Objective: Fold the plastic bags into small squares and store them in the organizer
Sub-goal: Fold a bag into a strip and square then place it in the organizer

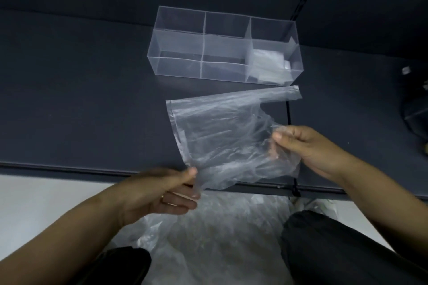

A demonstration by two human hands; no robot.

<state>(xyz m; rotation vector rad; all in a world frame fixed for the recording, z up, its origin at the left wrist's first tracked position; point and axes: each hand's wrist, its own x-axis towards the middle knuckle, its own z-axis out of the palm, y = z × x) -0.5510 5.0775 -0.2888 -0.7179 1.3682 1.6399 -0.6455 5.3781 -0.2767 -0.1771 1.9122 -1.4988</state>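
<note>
Dark desk (81,99) carries the clear organizer (222,46); left hand (162,190) and right hand (308,146) each pinch the plastic bag (222,136) above its near edge. Slippery film could slide, skewing the fold.

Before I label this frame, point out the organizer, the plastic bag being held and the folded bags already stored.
organizer (178,41): head view, wall of its left compartment.
plastic bag (220,136): head view, middle of the sheet.
folded bags (266,65): head view, top of the stack.
</note>
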